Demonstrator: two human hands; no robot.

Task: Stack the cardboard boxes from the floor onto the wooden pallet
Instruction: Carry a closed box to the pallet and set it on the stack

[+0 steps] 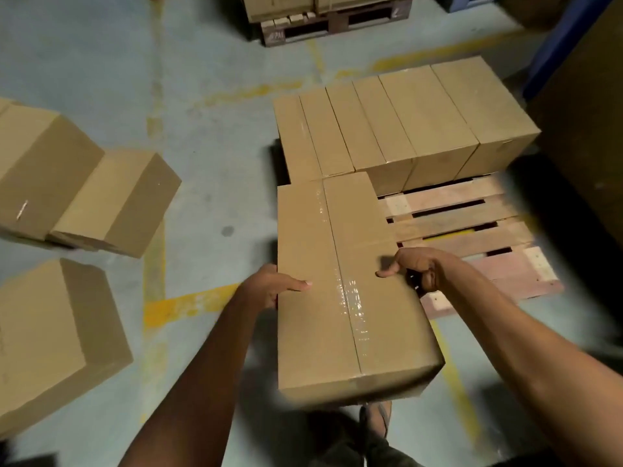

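I hold a long taped cardboard box (pixel 340 284) in front of me, its far end over the near left corner of the wooden pallet (pixel 478 230). My left hand (pixel 273 286) grips its left edge, thumb on top. My right hand (pixel 414 267) grips its right edge, thumb on top, fingers curled down the side. A row of several cardboard boxes (pixel 401 126) stands across the pallet's far half. The pallet's near right slats are bare.
Three loose boxes lie on the grey floor at left: one (pixel 37 173), another (pixel 118 203) leaning by it, and a nearer one (pixel 57 335). A second loaded pallet (pixel 333 25) stands at the back. Tall dark stacks (pixel 586 146) rise on the right. My foot (pixel 376 419) shows below the box.
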